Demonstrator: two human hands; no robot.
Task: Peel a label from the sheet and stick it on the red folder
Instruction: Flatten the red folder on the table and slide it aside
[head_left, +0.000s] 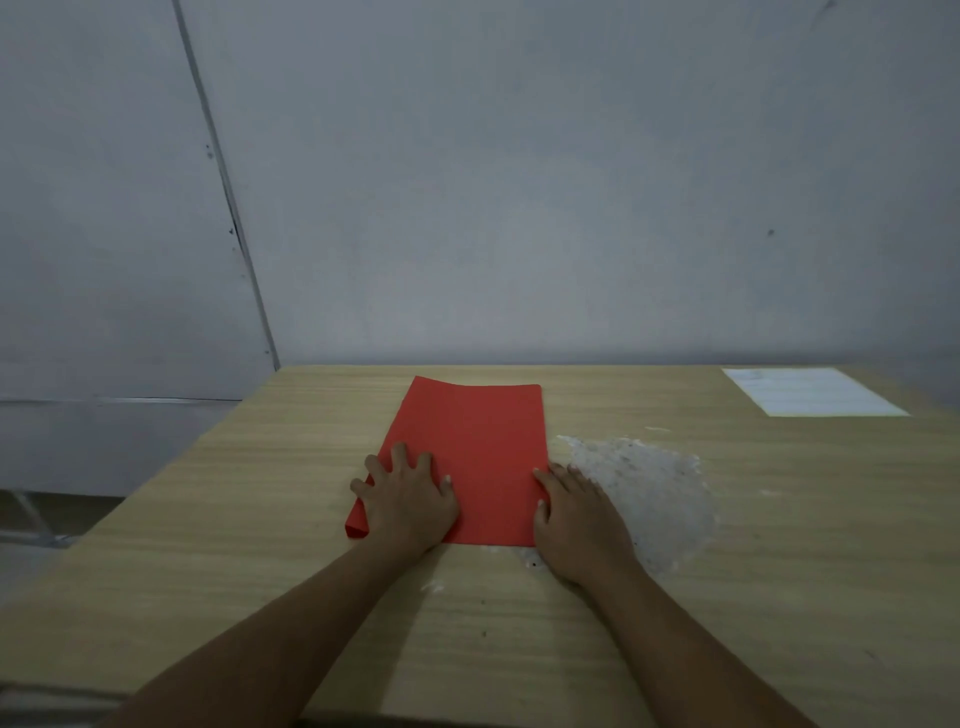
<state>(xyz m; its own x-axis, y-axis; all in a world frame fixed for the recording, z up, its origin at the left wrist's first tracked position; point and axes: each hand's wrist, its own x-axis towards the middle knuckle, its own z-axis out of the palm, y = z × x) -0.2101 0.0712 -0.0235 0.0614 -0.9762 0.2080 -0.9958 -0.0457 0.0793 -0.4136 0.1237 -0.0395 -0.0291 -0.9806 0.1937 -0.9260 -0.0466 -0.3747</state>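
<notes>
A red folder (472, 447) lies flat in the middle of the wooden table (260, 519), its long side running away from me. My left hand (408, 499) rests palm down on the folder's near left corner, fingers spread. My right hand (576, 519) lies flat on the table against the folder's near right edge, its fingertips touching that edge. Neither hand holds anything. The white label sheet (813, 392) lies flat at the far right of the table, well away from both hands.
A rough whitish scraped patch (644, 488) marks the tabletop just right of my right hand. A grey wall (519, 208) rises directly behind the table's far edge. The table's left edge runs diagonally, with floor beyond it.
</notes>
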